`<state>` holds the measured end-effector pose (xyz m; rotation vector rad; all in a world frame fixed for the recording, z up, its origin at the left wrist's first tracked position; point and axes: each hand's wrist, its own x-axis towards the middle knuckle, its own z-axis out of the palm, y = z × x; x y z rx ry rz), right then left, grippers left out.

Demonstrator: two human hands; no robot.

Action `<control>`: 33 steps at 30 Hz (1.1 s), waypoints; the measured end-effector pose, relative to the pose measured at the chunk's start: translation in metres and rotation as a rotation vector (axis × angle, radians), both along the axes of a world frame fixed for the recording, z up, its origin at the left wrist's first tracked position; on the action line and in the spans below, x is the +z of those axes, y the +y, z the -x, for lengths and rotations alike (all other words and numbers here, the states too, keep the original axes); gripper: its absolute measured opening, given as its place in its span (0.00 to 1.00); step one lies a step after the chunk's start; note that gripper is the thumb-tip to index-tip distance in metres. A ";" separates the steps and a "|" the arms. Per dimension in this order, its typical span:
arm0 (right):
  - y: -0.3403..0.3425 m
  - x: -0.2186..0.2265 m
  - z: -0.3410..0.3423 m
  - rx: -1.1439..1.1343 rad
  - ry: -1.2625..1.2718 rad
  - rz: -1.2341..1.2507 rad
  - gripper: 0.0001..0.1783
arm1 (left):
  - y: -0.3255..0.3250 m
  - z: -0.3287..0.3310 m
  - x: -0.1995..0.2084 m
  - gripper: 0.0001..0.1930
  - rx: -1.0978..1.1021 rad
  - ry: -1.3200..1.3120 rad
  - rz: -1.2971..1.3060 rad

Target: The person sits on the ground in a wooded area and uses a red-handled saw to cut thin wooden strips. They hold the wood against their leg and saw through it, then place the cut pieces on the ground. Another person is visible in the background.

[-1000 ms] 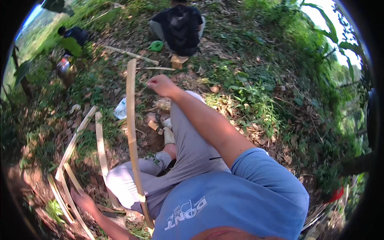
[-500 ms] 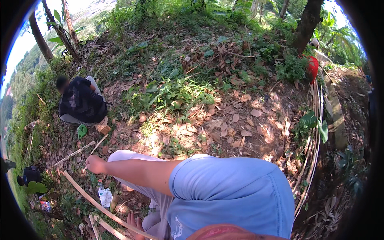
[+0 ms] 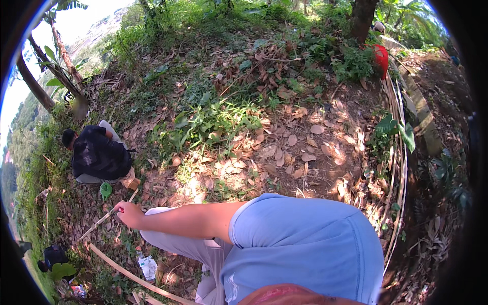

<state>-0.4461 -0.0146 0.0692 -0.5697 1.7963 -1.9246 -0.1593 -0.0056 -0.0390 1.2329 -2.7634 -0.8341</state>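
Note:
Out to the left, beyond my bent knee, my right hand is closed in a fist. A thin pale strip of wood or bamboo runs into its fingers from lower left. A short length shows above the knuckles. The fingers and the fallen leaves partly hide how it is held. Below the hand, a longer, thicker pale strip curves toward the lower edge of the picture. Other cut strips lie beneath it. My left hand is out of view.
A person in a dark shirt crouches at left, beside a brown block and a green object. A white packet lies near my legs. Long pale poles line the right, running toward a red object.
The view has shifted, so the scene sits lower. My right hand has moved farther out, to where the thin strip runs. My left hand, low in the picture before, has left view.

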 end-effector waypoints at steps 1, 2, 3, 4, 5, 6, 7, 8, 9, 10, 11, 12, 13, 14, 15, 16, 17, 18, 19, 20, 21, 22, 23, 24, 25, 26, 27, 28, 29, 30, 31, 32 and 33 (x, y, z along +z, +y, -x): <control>0.002 0.002 0.000 0.014 -0.002 -0.008 0.15 | 0.001 -0.002 0.000 0.35 0.005 -0.005 -0.008; 0.003 0.004 0.000 0.031 -0.004 -0.017 0.15 | -0.001 -0.002 0.000 0.35 0.006 -0.011 -0.017; 0.002 0.006 0.004 0.044 0.009 -0.019 0.15 | -0.004 0.006 0.000 0.35 -0.007 -0.011 -0.020; 0.003 0.006 0.000 0.043 0.047 -0.059 0.15 | -0.004 0.004 0.001 0.35 -0.006 -0.015 -0.025; 0.001 0.007 -0.004 0.053 0.072 -0.064 0.15 | 0.000 0.004 0.000 0.35 -0.004 -0.018 -0.032; -0.003 0.000 0.003 0.027 0.093 -0.060 0.15 | 0.001 0.012 0.004 0.35 -0.029 -0.016 -0.031; -0.007 -0.003 0.003 0.025 0.107 -0.057 0.15 | 0.001 0.012 0.005 0.35 -0.033 -0.024 -0.030; -0.008 -0.007 0.003 0.032 0.098 -0.015 0.15 | 0.000 0.014 0.007 0.35 -0.037 -0.028 -0.028; -0.009 -0.005 0.000 0.046 0.098 -0.015 0.15 | 0.000 0.012 0.006 0.35 -0.033 -0.033 -0.030; -0.009 -0.005 -0.004 0.059 0.098 -0.015 0.14 | -0.001 0.011 0.006 0.36 -0.032 -0.039 -0.032; -0.008 -0.003 -0.007 0.072 0.098 -0.015 0.14 | -0.002 0.008 0.007 0.36 -0.028 -0.047 -0.031; -0.009 -0.005 -0.005 0.060 0.110 -0.010 0.14 | -0.002 0.011 0.008 0.36 -0.036 -0.051 -0.032; -0.011 -0.007 -0.003 0.047 0.121 -0.004 0.14 | -0.001 0.014 0.010 0.36 -0.045 -0.054 -0.034; -0.011 -0.009 -0.001 0.034 0.133 0.001 0.14 | 0.000 0.016 0.011 0.36 -0.056 -0.058 -0.037; -0.011 -0.009 -0.002 0.033 0.137 0.004 0.14 | 0.000 0.016 0.011 0.36 -0.055 -0.063 -0.037; -0.011 -0.008 -0.003 0.031 0.141 0.006 0.14 | 0.000 0.016 0.012 0.36 -0.056 -0.065 -0.039; -0.011 -0.008 -0.004 0.029 0.145 0.009 0.14 | -0.001 0.015 0.013 0.36 -0.056 -0.071 -0.038; -0.010 -0.008 -0.004 0.032 0.139 0.011 0.14 | -0.001 0.015 0.013 0.36 -0.058 -0.074 -0.042; -0.009 -0.007 -0.004 0.034 0.134 0.013 0.14 | -0.001 0.016 0.013 0.36 -0.058 -0.077 -0.044; -0.009 -0.007 -0.005 0.037 0.129 0.016 0.14 | -0.001 0.015 0.013 0.36 -0.061 -0.082 -0.046; -0.009 -0.007 -0.005 0.045 0.122 0.013 0.14 | 0.000 0.015 0.013 0.36 -0.063 -0.085 -0.047; -0.010 -0.007 -0.005 0.053 0.116 0.010 0.13 | 0.000 0.016 0.014 0.36 -0.062 -0.086 -0.051; -0.012 -0.008 -0.006 0.061 0.108 0.008 0.13 | 0.000 0.016 0.014 0.37 -0.065 -0.090 -0.051; -0.012 -0.009 -0.005 0.072 0.103 0.010 0.13 | 0.000 0.017 0.013 0.37 -0.069 -0.092 -0.053; -0.014 -0.011 -0.006 0.082 0.096 0.012 0.12 | 0.000 0.018 0.011 0.37 -0.071 -0.092 -0.058; -0.015 -0.012 -0.007 0.092 0.090 0.014 0.12 | -0.002 0.019 0.011 0.37 -0.079 -0.098 -0.056; -0.017 -0.017 0.000 0.065 0.107 0.025 0.12 | -0.001 0.029 0.011 0.37 -0.094 -0.094 -0.059; -0.020 -0.020 0.001 0.036 0.125 0.037 0.12 | 0.000 0.037 0.012 0.37 -0.113 -0.098 -0.059; -0.022 -0.025 0.005 0.009 0.152 0.048 0.12 | 0.001 0.045 0.011 0.37 -0.124 -0.094 -0.057; -0.023 -0.024 0.001 0.042 0.176 0.037 0.12 | 0.000 0.044 0.008 0.37 -0.114 -0.100 -0.059; -0.025 -0.022 -0.003 0.073 0.200 0.025 0.12 | -0.001 0.045 0.004 0.37 -0.107 -0.102 -0.063; -0.024 -0.024 -0.002 0.065 0.199 0.035 0.12 | -0.002 0.051 0.001 0.37 -0.121 -0.103 -0.068; -0.016 -0.027 0.007 0.034 0.197 0.038 0.12 | 0.002 0.068 0.000 0.37 -0.155 -0.111 -0.073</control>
